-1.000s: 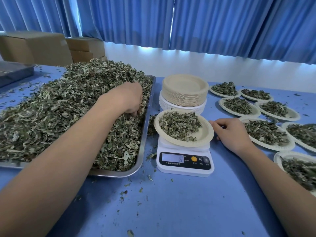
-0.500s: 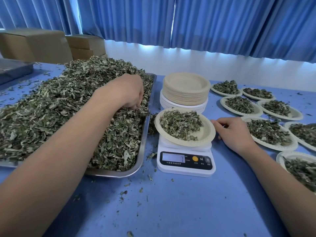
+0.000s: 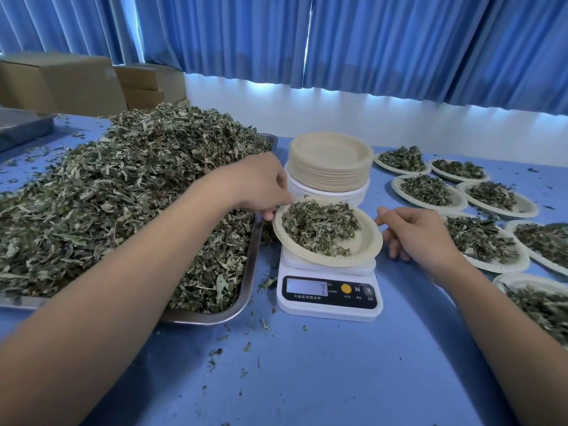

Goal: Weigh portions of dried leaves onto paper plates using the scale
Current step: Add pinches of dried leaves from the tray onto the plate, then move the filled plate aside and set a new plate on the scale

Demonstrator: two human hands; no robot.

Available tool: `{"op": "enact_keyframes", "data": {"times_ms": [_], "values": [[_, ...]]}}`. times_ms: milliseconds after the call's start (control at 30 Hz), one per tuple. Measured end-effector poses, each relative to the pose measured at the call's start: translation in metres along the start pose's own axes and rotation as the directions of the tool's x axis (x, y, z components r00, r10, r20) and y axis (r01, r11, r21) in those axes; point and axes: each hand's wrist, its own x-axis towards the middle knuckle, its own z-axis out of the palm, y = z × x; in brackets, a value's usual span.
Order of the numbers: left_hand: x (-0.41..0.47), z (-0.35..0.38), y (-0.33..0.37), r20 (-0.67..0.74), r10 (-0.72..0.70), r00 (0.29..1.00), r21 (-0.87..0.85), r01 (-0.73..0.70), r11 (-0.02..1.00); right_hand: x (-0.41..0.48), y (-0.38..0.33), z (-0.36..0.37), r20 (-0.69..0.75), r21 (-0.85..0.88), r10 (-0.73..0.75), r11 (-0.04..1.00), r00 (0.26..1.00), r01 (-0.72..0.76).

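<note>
Your left hand [image 3: 261,189] is curled at the left rim of the plate [image 3: 365,241] on the scale [image 3: 329,296]; I cannot tell whether it pinches leaves or rim. Your right hand [image 3: 421,232] sits loosely curled at the right rim, holding nothing. The leaves [image 3: 319,226] look feather-light and crumbly and the plate looks thin, so lift it by both rims and keep it level.

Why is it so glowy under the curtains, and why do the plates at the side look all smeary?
Head view: daylight leaks in under the curtains and washes out the wall below them. The wide lens stretches the edges, so the plate at the near right edge looks smeared. The scale in the middle is sharper, though its digits are pale and hard to read.
</note>
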Motion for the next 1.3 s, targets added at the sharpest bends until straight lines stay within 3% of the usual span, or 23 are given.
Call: {"op": "enact_keyframes", "data": {"times_ms": [133, 400, 700, 867, 1300], "values": [[0.003, 0.017, 0.007, -0.015, 0.011, 1.0, 0.124, -0.009, 0.992, -0.008, -0.008, 0.0, 0.131, 0.004, 0.061, 0.998, 0.989, -0.062], [-0.002, 0.032, 0.03, -0.134, 0.071, 0.988, 0.025, -0.068, 0.997, -0.011, -0.019, -0.021, 0.08, 0.036, 0.133, 0.99, 0.988, -0.136], [0.009, 0.055, 0.118, -0.107, 0.121, 0.987, -0.144, -0.136, 0.98, -0.034, -0.004, -0.115, -0.138, -0.06, 0.131, 0.988, 0.982, -0.14], [0.025, 0.083, 0.195, -0.039, 0.174, 0.984, -0.221, -0.178, 0.959, -0.056, 0.022, -0.189, -0.29, -0.092, 0.163, 0.976, 0.943, -0.197], [0.052, 0.162, 0.341, 0.156, 0.379, 0.912, -0.17, -0.353, 0.92, -0.112, 0.104, -0.305, -0.501, -0.01, 0.288, 0.941, 0.816, -0.339]]}}
